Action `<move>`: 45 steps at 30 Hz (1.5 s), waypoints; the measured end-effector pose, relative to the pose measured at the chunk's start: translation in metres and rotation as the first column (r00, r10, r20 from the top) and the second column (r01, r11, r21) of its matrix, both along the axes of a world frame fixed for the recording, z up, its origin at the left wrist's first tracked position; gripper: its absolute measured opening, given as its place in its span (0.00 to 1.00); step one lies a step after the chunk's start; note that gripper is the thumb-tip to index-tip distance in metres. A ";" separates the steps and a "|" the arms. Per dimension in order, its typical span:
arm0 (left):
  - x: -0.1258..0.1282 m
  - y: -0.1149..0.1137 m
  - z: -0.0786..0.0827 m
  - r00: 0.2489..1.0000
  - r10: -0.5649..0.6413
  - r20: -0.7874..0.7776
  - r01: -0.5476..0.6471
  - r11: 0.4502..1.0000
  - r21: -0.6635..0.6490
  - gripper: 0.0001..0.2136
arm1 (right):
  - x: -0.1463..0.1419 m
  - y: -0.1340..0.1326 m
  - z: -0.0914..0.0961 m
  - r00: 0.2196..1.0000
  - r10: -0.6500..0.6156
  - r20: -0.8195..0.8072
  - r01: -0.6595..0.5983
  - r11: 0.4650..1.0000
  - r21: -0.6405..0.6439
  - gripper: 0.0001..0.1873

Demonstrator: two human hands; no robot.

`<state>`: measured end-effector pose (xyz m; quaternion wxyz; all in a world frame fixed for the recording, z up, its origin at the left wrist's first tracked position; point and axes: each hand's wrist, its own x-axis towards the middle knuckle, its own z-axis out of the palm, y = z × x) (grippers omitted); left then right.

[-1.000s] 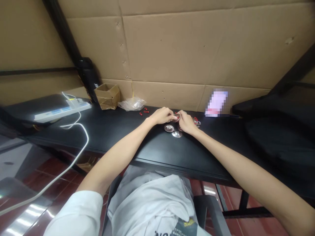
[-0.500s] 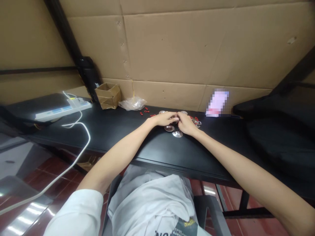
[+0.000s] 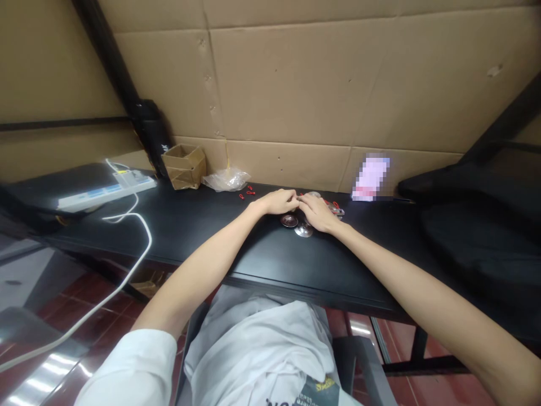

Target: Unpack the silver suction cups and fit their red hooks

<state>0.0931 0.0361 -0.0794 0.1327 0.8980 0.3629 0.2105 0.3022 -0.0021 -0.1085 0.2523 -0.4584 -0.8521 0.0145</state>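
- Black desk [image 3: 287,262] crosses the middle of the head view, carrying several shiny metal discs [image 3: 289,220] near the centre of the frame, around and partly under the hands.
- Left hand [image 3: 279,201] and right hand [image 3: 316,212] meet just above centre; their fingers are bent together at the tips, and whatever they may pinch is hidden, so I cannot tell what they hold or how far they are open.
- Red loops [image 3: 251,192] lie on the desk left of the hands; more red cord [image 3: 335,204] shows beside discs just right of them.
- Dark bottle [image 3: 153,135], upper left of the frame: pale lettering, seemingly "AK", the rest out of sight.
- Grey shirt [image 3: 249,344], bottom centre: dark letters reading "ON", and a dark patch with yellow and white print, too blurred to read fully.
- Phone [image 3: 372,177], right of centre: its screen is pixelated and unreadable.
- Cardboard box [image 3: 185,169] and clear plastic bag [image 3: 227,179], left of centre: both without legible writing.
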 end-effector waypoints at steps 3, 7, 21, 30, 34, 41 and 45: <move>-0.002 0.003 0.001 0.999 0.014 0.051 -0.015 1.000 0.021 0.14 | -0.005 -0.008 0.003 0.999 0.029 0.026 -0.029 1.000 0.008 0.18; -0.003 0.004 0.000 0.992 -0.027 0.124 0.028 1.000 -0.007 0.15 | -0.013 -0.015 0.004 0.999 0.008 -0.033 -0.008 1.000 -0.001 0.23; 0.002 -0.009 0.006 0.997 -0.023 0.068 0.019 0.998 0.056 0.16 | -0.012 -0.011 0.004 0.999 -0.002 -0.036 0.002 1.000 0.018 0.15; 0.003 -0.017 0.019 0.999 -0.021 -0.025 0.027 0.971 0.237 0.19 | -0.013 -0.013 0.007 0.998 -0.011 -0.067 0.011 1.000 -0.006 0.18; -0.004 -0.012 0.021 0.998 -0.055 -0.035 0.060 0.989 0.137 0.17 | -0.017 -0.016 0.009 1.000 -0.022 -0.011 0.022 0.999 0.023 0.18; -0.017 -0.001 0.028 0.999 0.006 0.044 -0.015 0.980 0.199 0.17 | -0.017 -0.015 0.009 0.998 0.001 -0.064 0.002 0.999 0.035 0.18; -0.033 0.005 0.033 0.937 0.295 0.186 -0.337 0.902 0.269 0.18 | -0.013 -0.016 0.008 0.997 0.027 -0.079 -0.024 0.999 0.036 0.16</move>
